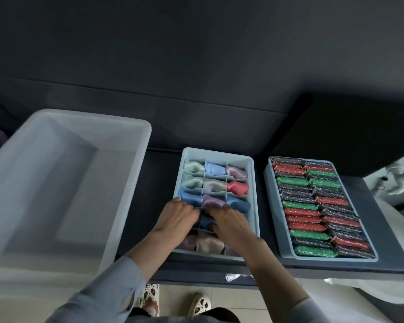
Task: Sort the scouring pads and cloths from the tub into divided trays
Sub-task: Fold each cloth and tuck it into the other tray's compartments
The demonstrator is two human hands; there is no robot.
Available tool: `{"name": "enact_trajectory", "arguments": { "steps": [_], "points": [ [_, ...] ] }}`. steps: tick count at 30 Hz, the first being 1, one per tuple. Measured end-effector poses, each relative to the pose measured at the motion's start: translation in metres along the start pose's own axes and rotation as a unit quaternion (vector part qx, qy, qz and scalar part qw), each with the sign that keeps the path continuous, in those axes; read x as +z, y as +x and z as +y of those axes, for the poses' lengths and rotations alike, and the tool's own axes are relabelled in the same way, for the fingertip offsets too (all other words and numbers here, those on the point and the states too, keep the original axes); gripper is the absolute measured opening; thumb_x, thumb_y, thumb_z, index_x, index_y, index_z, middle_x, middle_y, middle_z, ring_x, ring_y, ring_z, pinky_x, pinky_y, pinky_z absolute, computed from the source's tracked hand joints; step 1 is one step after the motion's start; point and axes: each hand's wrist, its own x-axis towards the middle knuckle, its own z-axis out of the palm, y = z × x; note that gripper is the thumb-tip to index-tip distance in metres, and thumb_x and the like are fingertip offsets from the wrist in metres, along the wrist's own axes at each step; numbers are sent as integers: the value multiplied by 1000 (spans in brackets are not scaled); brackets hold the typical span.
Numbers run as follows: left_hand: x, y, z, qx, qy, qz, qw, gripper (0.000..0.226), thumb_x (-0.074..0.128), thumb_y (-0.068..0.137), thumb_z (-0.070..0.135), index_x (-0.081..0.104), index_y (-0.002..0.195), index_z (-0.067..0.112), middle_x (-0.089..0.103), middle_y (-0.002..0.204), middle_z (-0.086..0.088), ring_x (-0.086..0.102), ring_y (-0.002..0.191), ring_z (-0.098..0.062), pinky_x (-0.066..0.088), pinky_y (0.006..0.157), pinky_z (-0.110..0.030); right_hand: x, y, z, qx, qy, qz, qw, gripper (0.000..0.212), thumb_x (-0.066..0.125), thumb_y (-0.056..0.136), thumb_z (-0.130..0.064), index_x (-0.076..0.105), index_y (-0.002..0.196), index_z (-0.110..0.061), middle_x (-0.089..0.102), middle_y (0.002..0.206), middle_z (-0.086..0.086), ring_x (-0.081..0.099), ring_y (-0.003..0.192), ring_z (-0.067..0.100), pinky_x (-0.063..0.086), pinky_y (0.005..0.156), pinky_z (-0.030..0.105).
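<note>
Setting: a home interior, probably.
Floor: pale beige tiles (pixel 222 292) under cream perforated house slippers (pixel 200 304).
Work surface: low dark padded platform (pixel 387 248).
Right edge: white soft toy (pixel 400 177).

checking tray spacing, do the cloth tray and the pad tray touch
Apart. The head view shows a strip of dark table between the cloth tray and the pad tray along their facing sides.

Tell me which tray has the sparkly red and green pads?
The tray on the right, away from both hands. The middle tray has divided cells holding soft pastel cloths instead.
</note>
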Motion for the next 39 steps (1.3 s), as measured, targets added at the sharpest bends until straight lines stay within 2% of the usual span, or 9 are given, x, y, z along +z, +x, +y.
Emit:
{"name": "enact_trajectory", "arguments": {
  "steps": [7, 12, 16, 20, 23, 28, 32, 36, 39],
  "points": [
    [1, 3, 0, -38, 23, 10, 999, 32, 88, 43, 9, 63, 60, 21, 58, 47, 2, 57, 41, -17, 39, 41, -22, 2, 8, -15, 24, -117, 9, 993, 32, 44, 95, -6, 65, 117, -17, 66, 118, 7, 62, 108, 26, 51, 81, 35],
    [3, -2, -4, -13, 14, -23, 1000, 21, 81, 62, 8, 69, 73, 22, 66, 61, 3, 64, 58, -19, 46, 51, -25, 4, 4, -10, -24, -70, 30, 997, 30, 53, 94, -18, 67, 119, -25, 61, 129, -1, 54, 121, 25, 51, 83, 35],
    [8, 4, -4, -6, 16, 31, 999, 31, 90, 40, 11, 65, 54, 24, 57, 45, 6, 57, 43, -16, 40, 43, -20, 5, 1, -11, 21, -43, 14, 999, 31, 54, 92, -23, 65, 119, -31, 68, 117, 3, 62, 109, 27, 49, 81, 34],
    [11, 0, -6, -22, -43, 32, 998, 21, 73, 76, 12, 70, 93, 22, 71, 85, 2, 67, 81, -20, 52, 69, -29, -17, -11, -4, 55, 43, 51, 996, 33, 65, 89, -31, 63, 121, -37, 69, 108, 2, 66, 93, 22, 52, 77, 33],
    [10, -5, -6, -12, -103, 98, 990, 33, 79, 69, 12, 71, 101, 20, 72, 93, 3, 66, 85, -16, 56, 75, -29, -40, -25, 22, 94, 6, 120, 988, 21, 67, 89, -21, 70, 106, -32, 64, 94, 0, 65, 77, 17, 53, 68, 26],
    [7, 5, 11, 41, -156, 102, 982, 20, 69, 85, 18, 72, 105, 19, 69, 104, 2, 60, 99, -16, 51, 81, -28, -33, -25, 39, 38, -189, 6, 981, 29, 75, 79, -29, 70, 107, -26, 65, 98, 6, 59, 104, 23, 39, 96, 36],
    [6, 16, 21, 57, -107, 85, 989, 27, 57, 88, 7, 71, 107, 19, 72, 100, -1, 67, 96, -23, 50, 77, -33, -15, -13, 35, -10, -253, -11, 967, 32, 91, 33, -34, 69, 54, -25, 57, 50, -4, 62, 61, 18, 27, 72, 34],
    [6, 27, 21, 47, -81, 88, 992, 38, 49, 91, 1, 65, 120, 20, 69, 112, -1, 66, 98, -25, 51, 83, -37, -12, -6, 38, -17, -243, 45, 969, 18, 79, 50, -15, 72, 59, -29, 59, 49, -8, 61, 58, 16, 35, 72, 31],
    [6, 33, 8, 14, -83, 90, 992, 33, 54, 88, 2, 69, 110, 21, 71, 105, 0, 67, 91, -23, 52, 75, -33, -14, 3, 37, -26, -200, 65, 977, 22, 79, 52, -14, 73, 67, -30, 63, 53, -9, 62, 58, 16, 33, 73, 29]
  ]
}}
